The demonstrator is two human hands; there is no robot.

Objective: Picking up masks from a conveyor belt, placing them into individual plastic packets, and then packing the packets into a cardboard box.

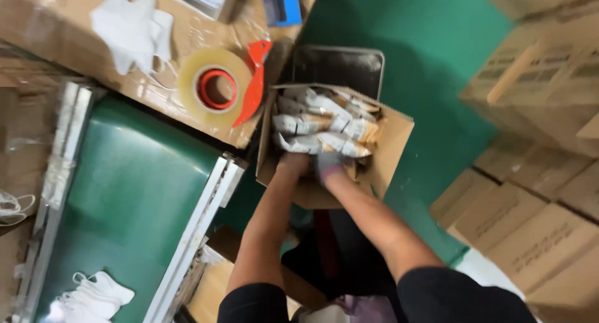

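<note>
Box (387, 145) already near full of packets (324, 126); left hand (293, 164) and gloved right hand (329, 166) press in at its near edge, grip indiscernible.

Light is fairly bright and even, coming from overhead, and it throws a pale glare on the green conveyor belt (134, 173) to the left of the left hand (293, 164). The whole view is softened by motion blur, worst at the cardboard boxes (536, 80) far right of the right hand (329, 164). Deep shadow lies below both forearms.
</note>
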